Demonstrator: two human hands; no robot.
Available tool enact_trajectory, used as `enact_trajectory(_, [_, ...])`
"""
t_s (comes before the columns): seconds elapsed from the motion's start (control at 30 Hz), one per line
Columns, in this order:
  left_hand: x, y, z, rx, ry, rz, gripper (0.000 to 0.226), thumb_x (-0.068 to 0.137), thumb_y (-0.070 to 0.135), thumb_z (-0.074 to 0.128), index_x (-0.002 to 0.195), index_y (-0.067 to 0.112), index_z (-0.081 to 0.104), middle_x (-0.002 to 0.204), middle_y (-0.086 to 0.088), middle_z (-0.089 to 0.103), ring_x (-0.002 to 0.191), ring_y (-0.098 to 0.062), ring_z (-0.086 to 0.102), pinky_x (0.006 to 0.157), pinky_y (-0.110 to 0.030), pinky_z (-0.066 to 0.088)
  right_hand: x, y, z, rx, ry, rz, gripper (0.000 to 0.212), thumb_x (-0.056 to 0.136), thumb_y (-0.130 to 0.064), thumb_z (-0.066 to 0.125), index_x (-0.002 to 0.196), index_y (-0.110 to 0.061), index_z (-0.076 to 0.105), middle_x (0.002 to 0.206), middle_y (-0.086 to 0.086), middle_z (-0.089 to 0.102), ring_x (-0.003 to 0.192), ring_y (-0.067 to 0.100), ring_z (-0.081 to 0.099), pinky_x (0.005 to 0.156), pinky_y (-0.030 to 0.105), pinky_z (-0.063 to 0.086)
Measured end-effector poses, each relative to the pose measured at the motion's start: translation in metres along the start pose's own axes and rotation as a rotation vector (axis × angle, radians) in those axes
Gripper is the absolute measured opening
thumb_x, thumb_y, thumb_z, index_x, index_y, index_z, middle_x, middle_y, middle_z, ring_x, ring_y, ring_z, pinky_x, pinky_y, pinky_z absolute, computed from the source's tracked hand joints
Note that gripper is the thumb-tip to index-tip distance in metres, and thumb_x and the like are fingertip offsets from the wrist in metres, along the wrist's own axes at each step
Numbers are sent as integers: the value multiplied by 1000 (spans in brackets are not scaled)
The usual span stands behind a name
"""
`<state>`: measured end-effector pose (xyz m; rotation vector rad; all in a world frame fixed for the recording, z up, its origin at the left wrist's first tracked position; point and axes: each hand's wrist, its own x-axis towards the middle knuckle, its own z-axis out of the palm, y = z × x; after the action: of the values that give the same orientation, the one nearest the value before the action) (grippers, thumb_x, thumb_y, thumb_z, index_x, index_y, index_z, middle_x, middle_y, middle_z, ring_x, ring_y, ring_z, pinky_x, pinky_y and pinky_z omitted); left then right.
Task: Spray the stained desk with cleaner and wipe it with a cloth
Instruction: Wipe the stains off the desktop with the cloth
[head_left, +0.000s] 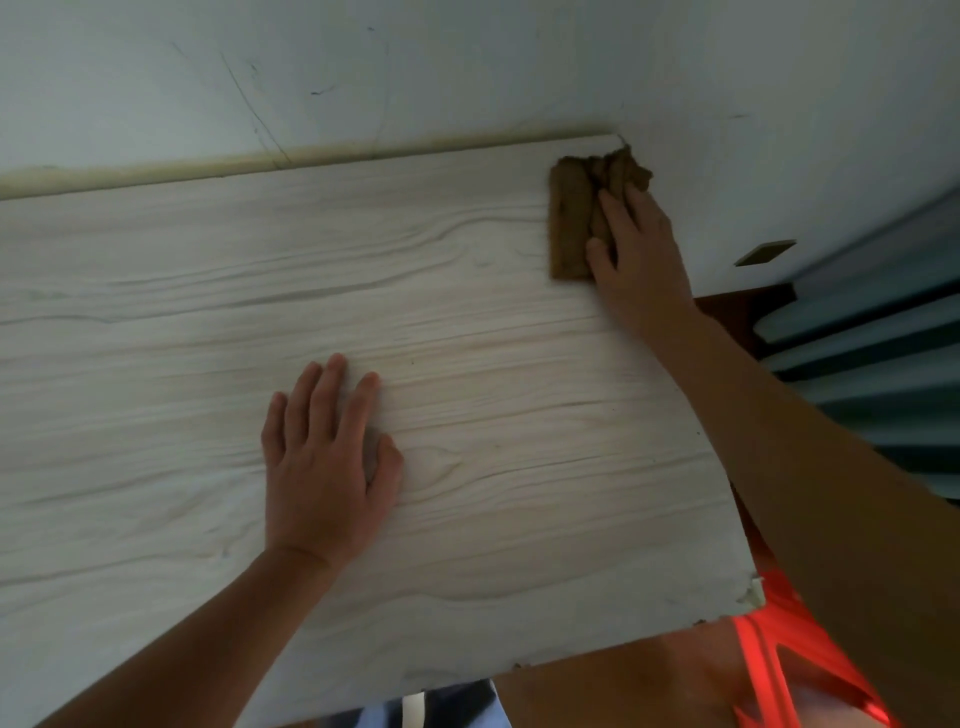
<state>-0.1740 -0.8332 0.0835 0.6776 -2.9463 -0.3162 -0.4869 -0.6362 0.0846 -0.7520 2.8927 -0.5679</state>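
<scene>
Hands both lie flat: left hand (327, 467) spread with straight fingers near the middle of the counter (182, 312), right hand (641, 249) pressing the brown cloth (569, 218) onto its far right corner, beside the wall (467, 67).

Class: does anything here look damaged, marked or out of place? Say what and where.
The desk is chipped and crumbling at its near right corner. The wall behind it carries dark scratches and scribbles. The right hand presses a bunched brown cloth at the far corner.

right hand (642, 248) presses cloth (570, 218) | left hand (324, 460) flat on desk (156, 322)
</scene>
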Motion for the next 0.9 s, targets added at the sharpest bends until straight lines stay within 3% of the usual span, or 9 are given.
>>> enact_trajectory(0.27, [-3,1,0,-24,-5,-8,62,91,39,41,147,13,50,161,-16,37,152,-37,28,125,-56,17,-138,18,-13,-32,-87,-7,61,103,-42,33,158,-17,25,166,10,17,153,27,11,125,43,15])
enact_trajectory(0.47, [-3,3,1,-46,10,-1,62,90,40,39,146,15,49,161,-15,36,152,-36,27,124,-56,17,-216,18,-17,-99,-136,89,65,102,-51,22,160,-23,18,168,3,10,155,21,2,125,44,13])
enact_trajectory(0.67, [-4,1,0,-71,-4,0,63,88,41,42,147,17,46,162,-15,33,151,-36,24,124,-56,15,-277,7,-9,-127,-82,132,60,103,-43,31,158,-20,24,166,5,16,155,21,5,126,41,8])
enact_trajectory(0.9, [-6,2,-1,-81,9,10,61,88,40,39,145,17,45,161,-17,33,150,-36,25,122,-57,17,-316,-20,1,-79,-1,228,58,103,-39,28,158,-20,26,166,6,18,155,22,6,126,42,7])
